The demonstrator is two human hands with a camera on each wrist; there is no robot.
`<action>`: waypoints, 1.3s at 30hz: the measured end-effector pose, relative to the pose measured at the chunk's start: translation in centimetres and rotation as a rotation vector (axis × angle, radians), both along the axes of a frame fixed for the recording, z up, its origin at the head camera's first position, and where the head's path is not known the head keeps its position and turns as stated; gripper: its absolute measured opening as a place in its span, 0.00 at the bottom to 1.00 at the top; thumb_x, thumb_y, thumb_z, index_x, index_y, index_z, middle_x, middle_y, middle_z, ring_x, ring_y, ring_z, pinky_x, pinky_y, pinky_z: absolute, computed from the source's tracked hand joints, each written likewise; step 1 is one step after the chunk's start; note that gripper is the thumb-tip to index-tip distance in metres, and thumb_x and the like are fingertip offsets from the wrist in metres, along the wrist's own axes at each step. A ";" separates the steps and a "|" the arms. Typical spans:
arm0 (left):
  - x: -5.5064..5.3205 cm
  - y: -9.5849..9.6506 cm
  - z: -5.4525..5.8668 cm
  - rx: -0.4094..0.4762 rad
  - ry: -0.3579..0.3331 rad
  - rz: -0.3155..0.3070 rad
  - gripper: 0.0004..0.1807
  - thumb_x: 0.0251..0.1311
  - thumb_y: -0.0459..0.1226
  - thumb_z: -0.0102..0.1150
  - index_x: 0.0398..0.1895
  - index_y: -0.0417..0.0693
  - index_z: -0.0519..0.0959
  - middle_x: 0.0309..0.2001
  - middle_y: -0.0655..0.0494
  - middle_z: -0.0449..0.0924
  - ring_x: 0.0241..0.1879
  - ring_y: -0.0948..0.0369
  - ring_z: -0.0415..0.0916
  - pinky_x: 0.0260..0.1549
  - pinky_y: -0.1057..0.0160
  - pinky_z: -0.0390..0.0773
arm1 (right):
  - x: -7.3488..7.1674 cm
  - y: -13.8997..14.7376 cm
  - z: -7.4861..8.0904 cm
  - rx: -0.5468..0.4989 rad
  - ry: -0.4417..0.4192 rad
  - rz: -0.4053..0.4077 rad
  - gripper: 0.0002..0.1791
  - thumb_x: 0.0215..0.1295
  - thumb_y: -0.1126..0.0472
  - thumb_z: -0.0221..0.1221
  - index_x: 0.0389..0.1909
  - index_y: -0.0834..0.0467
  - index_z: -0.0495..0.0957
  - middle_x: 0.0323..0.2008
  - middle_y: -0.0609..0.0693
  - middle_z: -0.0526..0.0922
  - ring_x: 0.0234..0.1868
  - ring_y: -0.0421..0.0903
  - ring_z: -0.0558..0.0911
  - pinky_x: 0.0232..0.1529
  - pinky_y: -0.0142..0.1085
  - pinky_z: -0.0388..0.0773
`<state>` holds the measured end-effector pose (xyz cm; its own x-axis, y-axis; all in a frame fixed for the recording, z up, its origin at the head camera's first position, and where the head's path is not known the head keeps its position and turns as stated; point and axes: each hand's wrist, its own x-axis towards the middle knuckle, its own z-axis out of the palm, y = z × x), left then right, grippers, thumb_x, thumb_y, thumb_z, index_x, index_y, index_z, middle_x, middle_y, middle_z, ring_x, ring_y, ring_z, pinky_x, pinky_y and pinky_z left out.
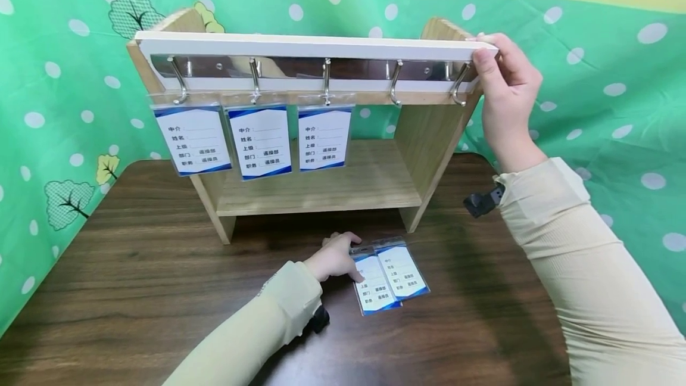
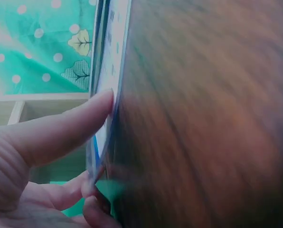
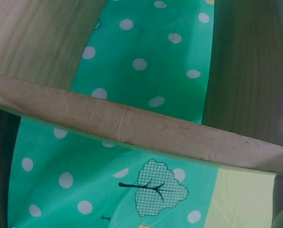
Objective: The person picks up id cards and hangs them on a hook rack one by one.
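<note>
Left grip pinches one badge, right grip clamps the white rail, and the second badge, overlapping the first, could drag along!

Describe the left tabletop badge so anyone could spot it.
On the dark table, in front of the wooden rack, the left badge and right badge overlap. In the head view, only the left one lies under the thumb of the left hand.
</note>
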<state>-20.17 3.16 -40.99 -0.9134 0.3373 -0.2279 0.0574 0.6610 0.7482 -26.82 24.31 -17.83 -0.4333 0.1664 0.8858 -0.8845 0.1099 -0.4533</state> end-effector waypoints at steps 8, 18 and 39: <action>-0.4 -1.3 -0.3 0.203 -0.087 -0.012 0.28 0.34 0.27 0.74 0.44 0.42 0.77 0.44 0.50 0.75 0.40 0.58 0.70 0.43 0.59 0.73 | 0.4 -0.4 0.2 0.010 -0.002 -0.009 0.09 0.60 0.65 0.60 0.38 0.66 0.81 0.29 0.49 0.80 0.28 0.43 0.68 0.27 0.29 0.56; -0.5 -2.4 -0.2 0.420 -0.160 -0.029 0.11 0.57 0.32 0.60 0.43 0.38 0.77 0.40 0.49 0.77 0.33 0.60 0.75 0.31 0.62 0.79 | -0.5 0.1 -0.2 0.005 0.000 -0.005 0.09 0.60 0.64 0.60 0.38 0.66 0.82 0.29 0.50 0.80 0.27 0.42 0.67 0.27 0.29 0.56; 0.0 -3.0 6.3 0.552 -0.004 -0.023 0.14 0.61 0.41 0.58 0.45 0.42 0.79 0.38 0.49 0.80 0.34 0.59 0.78 0.30 0.59 0.81 | 0.6 -0.4 0.2 0.019 -0.004 -0.011 0.09 0.60 0.64 0.60 0.37 0.65 0.82 0.31 0.50 0.81 0.30 0.44 0.70 0.29 0.30 0.58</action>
